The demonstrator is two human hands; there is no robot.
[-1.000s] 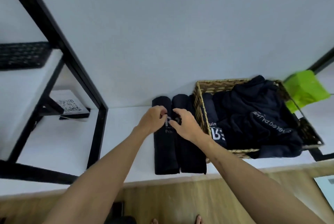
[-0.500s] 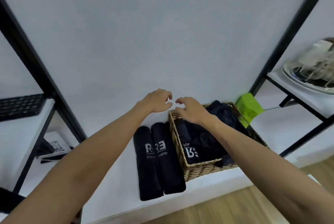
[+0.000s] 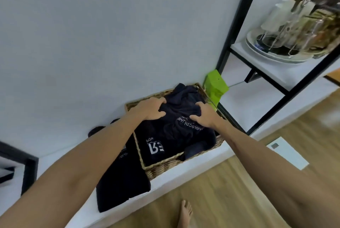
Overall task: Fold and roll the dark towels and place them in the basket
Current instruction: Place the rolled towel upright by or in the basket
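- A crumpled dark towel (image 3: 176, 117) with white lettering lies heaped on top of the other contents of the wicker basket (image 3: 161, 168).
- Left hand (image 3: 151, 110): fingers (image 3: 161, 101) curled into the towel's fabric at the basket's far left side, bunching it.
- Right hand (image 3: 202, 115): fingers (image 3: 198, 105) curled into the same towel toward the basket's right side, thumb lying on the cloth.
- A rolled dark towel (image 3: 154, 146) bearing a white logo lies inside the basket along its left wall, below the crumpled one.
- Two more rolled dark towels (image 3: 121, 181) lie side by side just left of the basket, partly hidden by the left forearm.
- The basket stands on a white shelf (image 3: 184, 176) against the wall.
- A green box (image 3: 216, 86) stands just beyond the basket's far right corner.
- A black-framed rack (image 3: 237, 18) rises right of the basket; its upper shelf carries plates and glassware (image 3: 294, 30), blurred.
- A bare foot (image 3: 184, 213) rests on the wooden floor (image 3: 239, 191) in front of the basket.
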